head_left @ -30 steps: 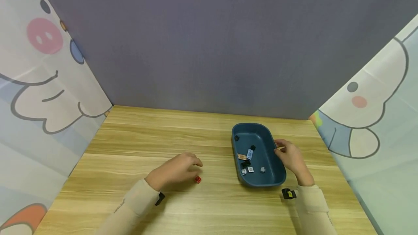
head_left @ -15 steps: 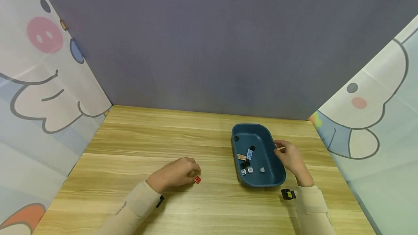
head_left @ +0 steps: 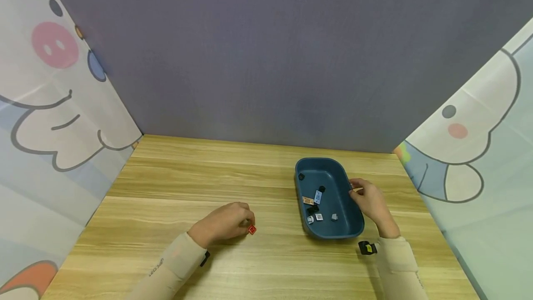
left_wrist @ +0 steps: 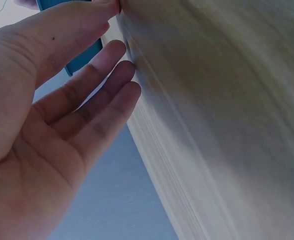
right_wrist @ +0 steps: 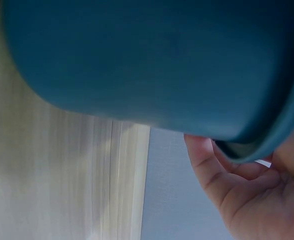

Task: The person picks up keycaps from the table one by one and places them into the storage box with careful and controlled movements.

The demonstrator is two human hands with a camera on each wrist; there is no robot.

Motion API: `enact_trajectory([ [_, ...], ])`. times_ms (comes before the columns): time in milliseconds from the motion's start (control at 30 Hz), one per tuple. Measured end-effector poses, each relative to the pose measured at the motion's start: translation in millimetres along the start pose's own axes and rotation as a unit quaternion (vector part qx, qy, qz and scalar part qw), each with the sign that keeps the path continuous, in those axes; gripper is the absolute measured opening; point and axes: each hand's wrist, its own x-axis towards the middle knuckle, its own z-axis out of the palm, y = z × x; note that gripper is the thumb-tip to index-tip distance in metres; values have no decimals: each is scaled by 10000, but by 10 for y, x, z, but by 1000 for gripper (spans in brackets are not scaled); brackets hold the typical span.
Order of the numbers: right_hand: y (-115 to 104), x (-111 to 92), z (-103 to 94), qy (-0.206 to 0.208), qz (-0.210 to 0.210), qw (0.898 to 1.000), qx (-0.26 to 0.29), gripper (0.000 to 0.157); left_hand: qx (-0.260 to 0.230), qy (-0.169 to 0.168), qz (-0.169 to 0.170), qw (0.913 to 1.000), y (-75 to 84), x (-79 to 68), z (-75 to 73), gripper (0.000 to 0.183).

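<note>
In the head view, my left hand (head_left: 226, 221) is low over the table (head_left: 275, 263), thumb and forefinger pinching a small red square block (head_left: 252, 229) with a mark on its top. A sliver of red shows at the thumb tip in the left wrist view, where the other fingers (left_wrist: 114, 107) stay loosely bent. To the right stands a dark blue oblong bin (head_left: 339, 186). My right hand (head_left: 369, 199) holds its right rim, thumb and fingers around the lip (right_wrist: 287, 125). Part of that grip is hidden behind the bin wall in the right wrist view.
Several small pieces lie in the bin: black ones (head_left: 313, 209), a light blue printed one (head_left: 318, 197), an orange printed one (head_left: 308, 201) and white or grey ones (head_left: 319, 217). A grey wall (head_left: 266, 59) rises behind the table, with cartoon-printed sheets (head_left: 466, 152) at both sides.
My left hand has come down slightly and its fingers have closed in on the red block. The right hand and the bin stay in place.
</note>
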Motion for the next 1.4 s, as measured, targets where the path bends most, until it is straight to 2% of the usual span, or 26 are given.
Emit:
enact_trajectory([
  [400,-22,-8,-7,-9,27,10000,18,35,-131,95,-13,9999,4,1,-6,4],
  [500,-24,-14,-6,-18,36,10000,17,35,-99,341,1,9994,14,24,-7,7],
  [700,-27,-21,-7,-31,54,10000,14,35,100,1100,-84,9939,46,137,-36,13],
  [800,-29,-19,-9,-17,46,10000,13,35,8,1283,-209,9915,80,235,-85,16],
  [1000,-36,-14,-10,9,34,10000,6,35,-65,1392,-416,9894,146,520,-172,21],
  [1133,-34,-10,-4,10,41,10000,5,35,-71,1448,-311,9889,213,733,-226,21],
  [1400,-12,-4,4,47,10,10000,69,34,-65,1342,-83,9909,387,1166,-306,21],
])
